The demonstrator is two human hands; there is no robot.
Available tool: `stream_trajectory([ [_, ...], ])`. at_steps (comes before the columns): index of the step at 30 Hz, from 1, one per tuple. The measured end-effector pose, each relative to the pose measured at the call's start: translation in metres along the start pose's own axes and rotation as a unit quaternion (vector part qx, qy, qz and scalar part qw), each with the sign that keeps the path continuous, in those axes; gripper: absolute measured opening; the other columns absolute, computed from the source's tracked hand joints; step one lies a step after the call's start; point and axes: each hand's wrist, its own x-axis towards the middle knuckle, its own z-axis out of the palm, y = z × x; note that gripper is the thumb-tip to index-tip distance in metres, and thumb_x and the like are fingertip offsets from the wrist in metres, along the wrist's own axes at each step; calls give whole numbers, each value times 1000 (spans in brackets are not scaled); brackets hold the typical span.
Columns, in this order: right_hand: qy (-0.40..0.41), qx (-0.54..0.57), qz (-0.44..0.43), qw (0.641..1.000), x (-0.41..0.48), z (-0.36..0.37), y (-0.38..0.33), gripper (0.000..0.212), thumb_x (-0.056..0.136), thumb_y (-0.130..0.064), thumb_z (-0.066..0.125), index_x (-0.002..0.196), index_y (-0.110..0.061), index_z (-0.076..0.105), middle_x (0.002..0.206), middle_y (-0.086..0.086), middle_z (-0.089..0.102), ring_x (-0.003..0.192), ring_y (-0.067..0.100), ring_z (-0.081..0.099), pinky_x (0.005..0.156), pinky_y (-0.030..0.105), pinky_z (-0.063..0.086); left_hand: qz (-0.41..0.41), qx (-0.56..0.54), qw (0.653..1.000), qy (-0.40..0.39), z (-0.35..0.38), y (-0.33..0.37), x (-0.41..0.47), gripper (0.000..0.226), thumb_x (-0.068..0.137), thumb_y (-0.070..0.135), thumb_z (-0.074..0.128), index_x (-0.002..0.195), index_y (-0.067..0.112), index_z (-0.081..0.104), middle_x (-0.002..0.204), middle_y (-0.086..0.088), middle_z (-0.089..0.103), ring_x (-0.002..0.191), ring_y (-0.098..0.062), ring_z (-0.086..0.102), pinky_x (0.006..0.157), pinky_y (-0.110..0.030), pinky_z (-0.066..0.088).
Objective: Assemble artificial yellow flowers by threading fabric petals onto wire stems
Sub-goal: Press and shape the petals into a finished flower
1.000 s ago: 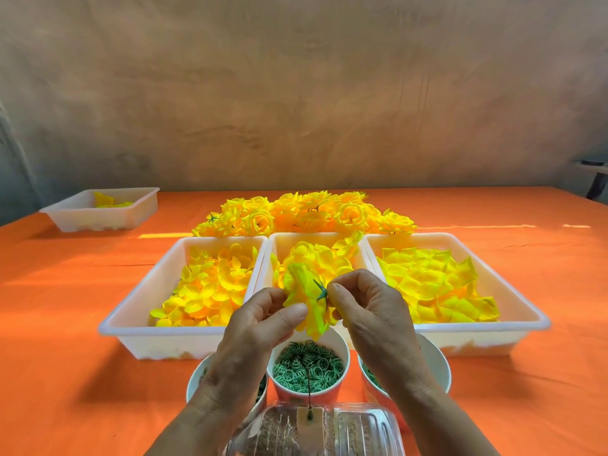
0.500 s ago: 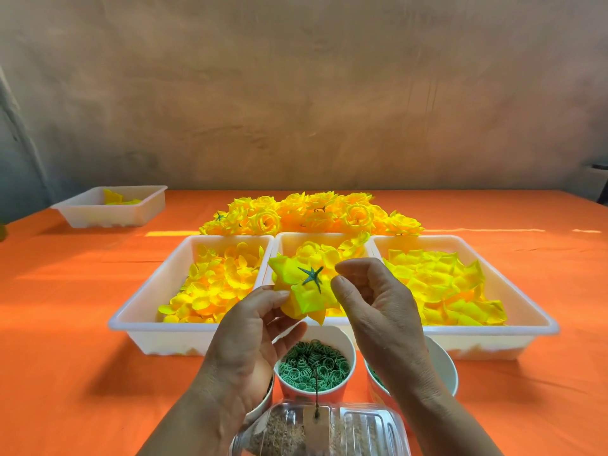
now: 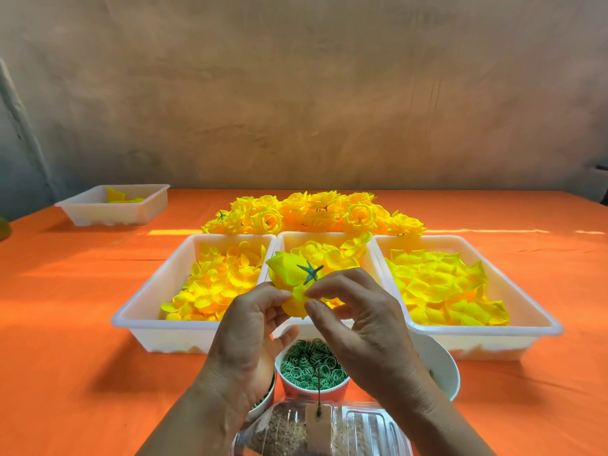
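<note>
1. Held work: one yellow fabric flower (image 3: 288,274) sits above the near rim of the middle tray (image 3: 324,234), underside toward the camera, with its green star calyx (image 3: 310,272) showing.
2. Left hand (image 3: 246,330): thumb and fingertips pinch the flower's lower edge. Right hand (image 3: 365,327): thumb and forefinger pinch a lower petal just beside the left fingertips.
3. Hidden: the flower's stem, if it has one, cannot be made out behind the fingers. The left cup (image 3: 263,398) is almost wholly covered by the left wrist, and the right cup (image 3: 442,360) shows only its rim and wall.
4. Cut off: the clear plastic box (image 3: 368,429) runs out at the bottom edge, its brownish contents blurred.
5. A thin wire (image 3: 318,386) stands up from a pale tag (image 3: 317,419) on the box, in front of the cup of green rings (image 3: 312,360).
6. Writing: any print on the tag is too blurred to read.
7. Against 0.5 s ago: the flower has tipped leftward. The right fingers, then held just beside it, now grip the petal.
8. Petals fill the left tray (image 3: 138,312) and right tray (image 3: 533,315), and finished flowers (image 3: 312,212) are piled behind them.
</note>
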Motion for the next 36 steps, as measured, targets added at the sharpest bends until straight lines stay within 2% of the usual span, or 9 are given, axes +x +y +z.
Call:
stream_trajectory([
  [5, 7, -18, -40, 999, 0, 3, -2, 6, 83, -17, 66, 82, -21, 71, 90, -8, 61, 82, 5, 63, 69, 24, 55, 27, -15, 999, -38, 2, -2, 0, 11, 60, 19, 65, 65, 20, 73, 80, -2, 70, 82, -16, 62, 84, -41, 49],
  [10, 35, -37, -49, 998, 0, 2, -3, 7, 85, -13, 60, 83, -18, 64, 82, -8, 61, 74, 6, 62, 66, 19, 52, 51, -1, 997, -58, 3, -4, 1, 19, 76, 7, 61, 74, 19, 76, 82, -5, 72, 74, -10, 68, 63, -31, 58],
  [13, 54, -28, -28, 998, 0, -1, -2, 8, 90, -13, 59, 85, -18, 60, 76, -8, 63, 67, 11, 63, 60, 25, 51, 34, -10, 998, -45, 2, -3, 2, 28, 84, 4, 54, 70, 17, 75, 80, -8, 72, 73, -12, 69, 69, -37, 61],
  [15, 51, -32, -29, 998, -1, -1, -2, 8, 92, -12, 59, 87, -17, 59, 74, -4, 64, 66, 20, 65, 59, 39, 51, 38, -3, 996, -77, 1, -3, 0, 16, 75, 11, 64, 79, 21, 77, 85, -5, 73, 77, -11, 69, 75, -38, 62],
  [17, 50, -29, -37, 998, -1, 0, -4, 7, 93, -17, 56, 87, -18, 56, 72, -1, 64, 66, 25, 65, 58, 43, 50, 51, 29, 994, -92, 1, -3, -1, 22, 70, 18, 69, 90, 24, 77, 92, 0, 73, 81, -9, 69, 79, -37, 60],
  [20, 49, -22, -30, 998, 0, -2, -5, 7, 93, -23, 52, 87, -21, 55, 69, 0, 63, 65, 25, 64, 57, 44, 49, 62, 70, 994, -58, 2, -3, 1, 26, 69, 13, 77, 92, 23, 78, 93, 0, 75, 81, -10, 68, 77, -35, 61],
  [23, 40, -19, -24, 999, 0, -2, -5, 6, 92, -20, 56, 87, -21, 56, 71, -2, 63, 68, 22, 65, 61, 43, 52, 64, 80, 995, -8, 4, 0, 0, 26, 84, 5, 63, 77, 24, 79, 80, -1, 74, 74, -11, 65, 72, -33, 58],
  [28, 50, -30, -70, 996, -4, 3, -6, 20, 79, -7, 68, 97, -16, 63, 91, -4, 63, 78, 3, 62, 72, 21, 54, 107, 79, 991, 6, 8, 1, -4, 16, 71, 13, 66, 76, 23, 78, 80, 1, 73, 73, -9, 64, 79, -31, 48],
  [36, 100, -198, -157, 962, -3, 6, -6, 9, 82, -5, 67, 88, -11, 70, 81, 1, 68, 70, 24, 62, 63, 33, 49, 124, 57, 990, 48, 9, -4, -4, 25, 87, 8, 64, 78, 25, 80, 81, 2, 74, 79, -13, 62, 87, -34, 45],
])
